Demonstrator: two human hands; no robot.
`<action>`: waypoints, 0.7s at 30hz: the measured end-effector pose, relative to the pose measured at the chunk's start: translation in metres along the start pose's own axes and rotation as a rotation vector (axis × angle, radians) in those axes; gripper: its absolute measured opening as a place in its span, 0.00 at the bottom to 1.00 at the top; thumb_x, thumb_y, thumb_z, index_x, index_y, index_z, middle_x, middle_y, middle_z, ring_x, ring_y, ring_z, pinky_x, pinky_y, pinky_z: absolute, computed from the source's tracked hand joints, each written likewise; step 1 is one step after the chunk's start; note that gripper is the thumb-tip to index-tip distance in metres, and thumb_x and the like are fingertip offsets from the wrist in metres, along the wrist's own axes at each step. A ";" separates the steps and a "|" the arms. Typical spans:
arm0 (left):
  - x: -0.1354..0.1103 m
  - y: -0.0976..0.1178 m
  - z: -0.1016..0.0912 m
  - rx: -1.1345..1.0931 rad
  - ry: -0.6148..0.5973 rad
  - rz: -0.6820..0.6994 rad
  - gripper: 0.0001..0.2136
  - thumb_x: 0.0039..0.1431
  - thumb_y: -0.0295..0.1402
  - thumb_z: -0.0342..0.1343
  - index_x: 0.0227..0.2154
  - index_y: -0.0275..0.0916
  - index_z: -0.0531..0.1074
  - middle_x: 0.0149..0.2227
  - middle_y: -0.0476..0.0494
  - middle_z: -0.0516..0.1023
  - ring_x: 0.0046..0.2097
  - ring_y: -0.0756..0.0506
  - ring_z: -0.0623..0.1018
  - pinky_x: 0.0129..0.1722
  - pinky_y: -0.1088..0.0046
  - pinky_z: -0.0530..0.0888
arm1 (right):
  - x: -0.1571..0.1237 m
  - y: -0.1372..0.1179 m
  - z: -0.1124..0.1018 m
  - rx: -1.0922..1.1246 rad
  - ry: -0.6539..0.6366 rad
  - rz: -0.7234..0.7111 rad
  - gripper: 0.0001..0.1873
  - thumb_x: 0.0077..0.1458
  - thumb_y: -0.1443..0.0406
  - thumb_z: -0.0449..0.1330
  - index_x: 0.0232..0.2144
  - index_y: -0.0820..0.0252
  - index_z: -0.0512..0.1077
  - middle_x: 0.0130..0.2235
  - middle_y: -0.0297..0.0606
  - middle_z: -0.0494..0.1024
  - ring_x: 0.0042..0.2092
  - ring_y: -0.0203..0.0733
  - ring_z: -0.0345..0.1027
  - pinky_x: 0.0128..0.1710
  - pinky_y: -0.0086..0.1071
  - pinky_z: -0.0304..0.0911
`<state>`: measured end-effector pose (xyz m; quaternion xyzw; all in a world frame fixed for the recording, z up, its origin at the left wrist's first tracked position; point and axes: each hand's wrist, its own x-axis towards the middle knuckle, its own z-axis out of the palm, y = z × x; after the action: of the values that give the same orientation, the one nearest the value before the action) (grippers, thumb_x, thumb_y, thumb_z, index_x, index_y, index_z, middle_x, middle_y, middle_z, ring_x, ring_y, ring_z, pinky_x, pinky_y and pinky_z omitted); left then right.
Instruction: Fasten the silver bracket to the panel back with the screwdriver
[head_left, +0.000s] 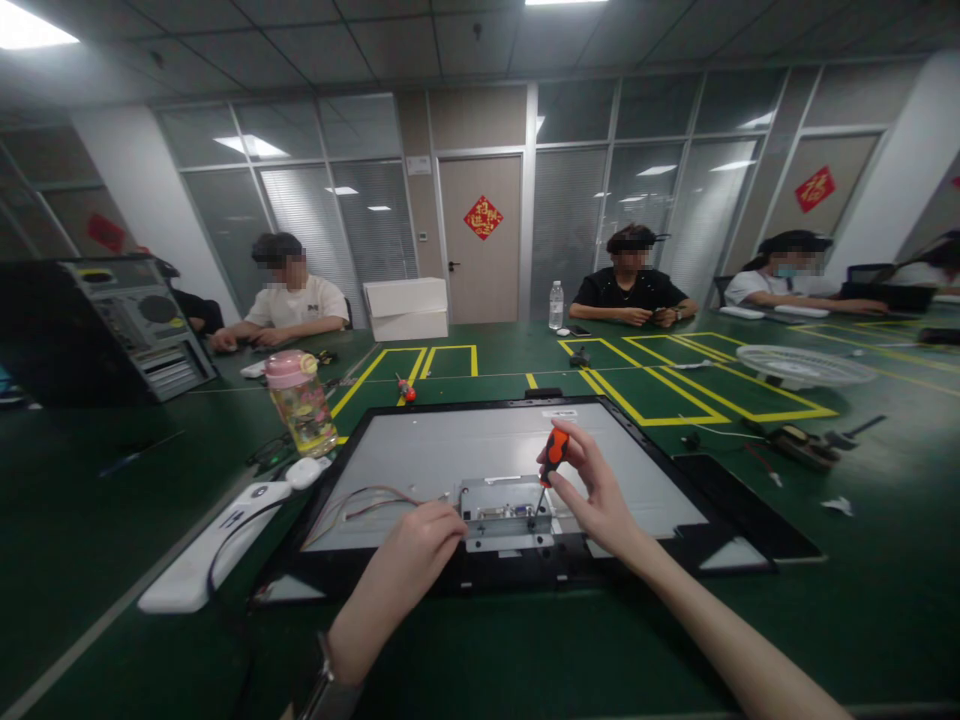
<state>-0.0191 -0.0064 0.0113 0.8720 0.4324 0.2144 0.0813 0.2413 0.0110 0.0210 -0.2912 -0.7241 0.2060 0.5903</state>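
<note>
In front of me a monitor panel (480,440) lies on the table with its grey metal back facing up. Near its lower middle sits a metal bracket (487,538) with a connector board in it. My right hand (592,490) grips an orange-and-black screwdriver (555,452), its shaft pointing down onto the bracket's right end. My left hand (429,540) rests at the bracket's left end, fingers curled together; whether anything is between the fingertips is hidden. Thin cables (367,497) run across the panel to the left of the bracket.
On the left are a pink-lidded bottle (301,405), a white power bank-like device (214,550) and a black computer case (105,330). A red screwdriver (406,389) lies beyond the panel. To the right are a black flat piece (750,505) and a round white grille (806,365). Several people sit opposite.
</note>
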 end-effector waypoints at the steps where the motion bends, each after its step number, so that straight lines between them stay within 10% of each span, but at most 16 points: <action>1: 0.000 0.001 0.000 0.017 0.017 0.019 0.10 0.61 0.22 0.49 0.36 0.38 0.75 0.39 0.45 0.78 0.42 0.47 0.76 0.45 0.70 0.73 | 0.000 0.000 0.000 -0.001 -0.001 0.003 0.25 0.61 0.66 0.54 0.60 0.51 0.56 0.40 0.40 0.73 0.41 0.45 0.70 0.39 0.42 0.70; 21: 0.025 0.022 -0.010 0.421 -0.157 0.288 0.08 0.62 0.24 0.52 0.28 0.36 0.70 0.35 0.45 0.70 0.37 0.46 0.70 0.34 0.71 0.67 | -0.001 0.002 0.000 -0.017 -0.005 0.000 0.26 0.61 0.65 0.54 0.60 0.51 0.55 0.40 0.40 0.73 0.41 0.45 0.70 0.43 0.44 0.69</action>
<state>0.0053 -0.0003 0.0353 0.9363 0.3314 0.0606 -0.0997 0.2419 0.0113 0.0187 -0.2957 -0.7273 0.2010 0.5858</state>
